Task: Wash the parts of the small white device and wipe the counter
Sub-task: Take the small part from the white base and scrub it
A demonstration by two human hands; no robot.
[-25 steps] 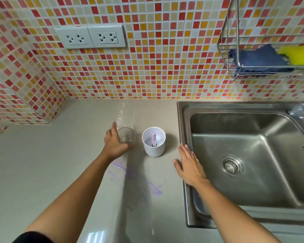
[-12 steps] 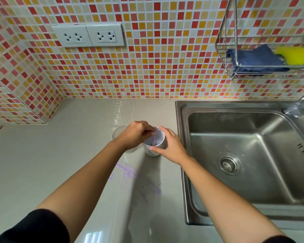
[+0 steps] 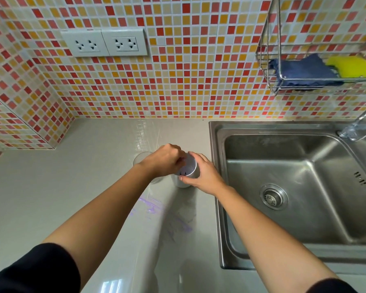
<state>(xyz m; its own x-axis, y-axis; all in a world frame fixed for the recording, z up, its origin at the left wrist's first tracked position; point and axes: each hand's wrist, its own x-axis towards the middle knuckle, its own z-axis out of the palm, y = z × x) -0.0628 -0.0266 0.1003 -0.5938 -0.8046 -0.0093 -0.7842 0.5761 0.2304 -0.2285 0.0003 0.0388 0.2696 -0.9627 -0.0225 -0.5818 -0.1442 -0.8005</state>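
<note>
Now off the glass (image 3: 143, 158) and table (image 3: 51, 197): right hand (image 3: 203, 174) gripping white cup (image 3: 188, 174), left hand (image 3: 167, 160) pinching inside, starting disassembly for washing.

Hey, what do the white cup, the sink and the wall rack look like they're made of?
White cup: likely plastic, smooth matte, with an even opaque wall.
Sink: stainless steel, brushed, with streaky grey reflections.
Wall rack: thin metal wire, shiny, probably chromed or stainless; the look alone won't settle which.
</note>
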